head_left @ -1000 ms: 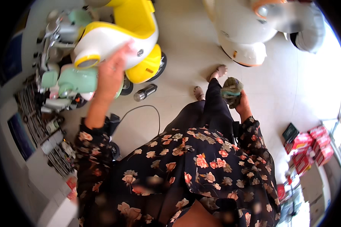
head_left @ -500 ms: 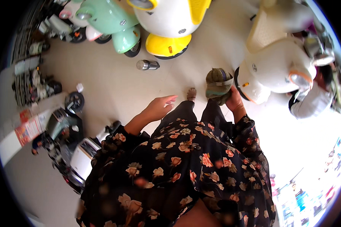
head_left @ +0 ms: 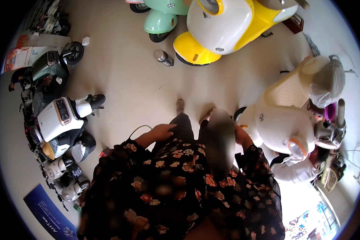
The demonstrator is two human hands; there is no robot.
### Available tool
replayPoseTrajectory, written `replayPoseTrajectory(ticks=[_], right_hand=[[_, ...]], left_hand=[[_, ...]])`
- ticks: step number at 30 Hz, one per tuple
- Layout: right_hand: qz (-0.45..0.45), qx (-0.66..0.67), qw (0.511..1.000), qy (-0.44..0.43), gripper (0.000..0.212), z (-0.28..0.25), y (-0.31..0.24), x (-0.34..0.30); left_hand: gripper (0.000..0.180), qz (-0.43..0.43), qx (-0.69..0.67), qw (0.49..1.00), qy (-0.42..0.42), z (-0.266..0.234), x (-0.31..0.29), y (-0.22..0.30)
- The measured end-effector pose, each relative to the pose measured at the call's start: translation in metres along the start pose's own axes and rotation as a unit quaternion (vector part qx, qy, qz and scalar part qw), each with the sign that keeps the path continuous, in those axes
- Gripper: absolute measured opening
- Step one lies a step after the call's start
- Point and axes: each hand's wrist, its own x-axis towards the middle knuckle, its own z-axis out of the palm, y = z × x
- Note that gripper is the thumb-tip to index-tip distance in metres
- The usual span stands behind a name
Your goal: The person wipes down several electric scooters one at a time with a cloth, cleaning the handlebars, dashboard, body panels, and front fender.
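Left hand (head_left: pixel 163 133): empty, fingers loosely extended, by black trousers (head_left: pixel 182 126). Right hand (head_left: pixel 242 137): fingertips blurred; hold cannot be told. Mint scooter (head_left: pixel 161 22): far, cut off.

A dull grey-brown, rounded oblong shape (head_left: pixel 221 138), darkening toward its lower end, appears upright in front of the dark trouser leg and the floral blouse. Its left side borders the right hand (head_left: pixel 241 136) on the person's inner side; heavy blur hides its material, folds and finger contact.
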Motion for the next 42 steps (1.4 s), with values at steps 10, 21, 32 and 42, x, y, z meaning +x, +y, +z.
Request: replayPoseTrajectory(ticks=[10, 21, 32, 42], right_hand=[[0.046, 0.125, 0.99, 0.039, 0.039, 0.057, -0.035, 0.07], [-0.201, -0.251, 0.935, 0.151, 0.035, 0.248, -0.184, 0.159], [-0.327, -0.379, 0.865, 0.03, 0.042, 0.324, -0.326, 0.16], [-0.272, -0.589, 0.757, -0.076, 0.053, 0.21, -0.407, 0.162]], left_hand=[[0.054, -0.023, -0.159, 0.986, -0.045, 0.017, -0.008, -0.049], [0.052, 0.099, -0.432, 0.875, 0.197, -0.152, 0.021, -0.065], [0.05, 0.096, -0.715, 0.665, 0.194, -0.27, 0.019, -0.006], [0.044, 0.114, -0.699, 0.591, 0.388, -0.312, 0.065, 0.084]])
